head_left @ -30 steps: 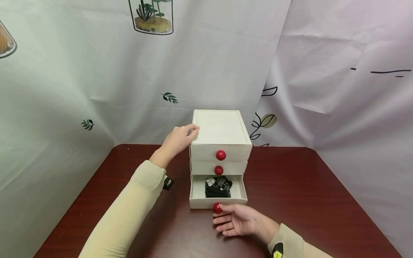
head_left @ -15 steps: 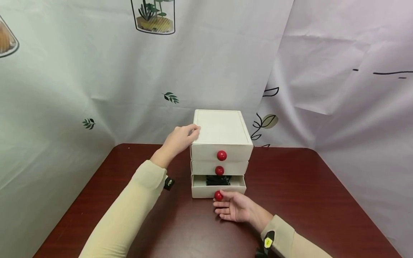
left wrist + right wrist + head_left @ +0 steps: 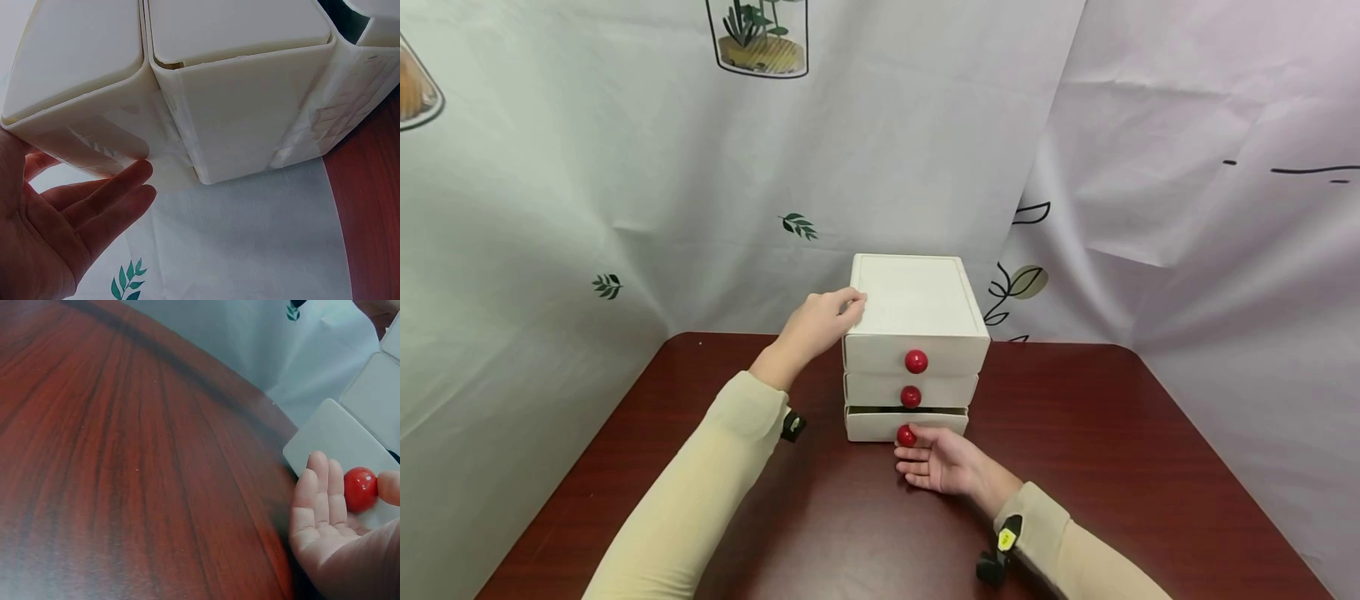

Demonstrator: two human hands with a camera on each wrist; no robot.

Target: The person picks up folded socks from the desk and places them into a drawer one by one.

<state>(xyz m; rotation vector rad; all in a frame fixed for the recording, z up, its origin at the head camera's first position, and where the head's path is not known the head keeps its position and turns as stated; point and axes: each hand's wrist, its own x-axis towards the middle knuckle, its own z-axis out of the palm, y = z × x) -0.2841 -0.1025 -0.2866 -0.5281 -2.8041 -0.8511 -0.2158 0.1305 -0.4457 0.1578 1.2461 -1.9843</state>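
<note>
A small white drawer cabinet (image 3: 917,292) stands on the table, with three drawers and round red knobs. My right hand (image 3: 951,462) pinches the bottom red drawer knob (image 3: 360,489) between thumb and index finger, the other fingers stretched out below it. The bottom drawer (image 3: 872,425) sticks out slightly, with a narrow dark gap along its top; its contents are hidden. At the cabinet's upper left edge, my left hand (image 3: 820,325) rests against the top and side. In the left wrist view its fingers (image 3: 115,200) lie fairly straight along the side wall.
The dark red wooden table (image 3: 1112,467) has a rounded back corner on each side. A pale cloth (image 3: 925,125) printed with leaves and jars hangs behind it and at both sides. Both upper drawers, with the middle knob (image 3: 911,397) above my right hand, are pushed in.
The bottom drawer has slid back into the cabinet, pushed by my right hand at its knob. The dark checked cloth item inside has gone out of sight. My left hand has stayed in place.
</note>
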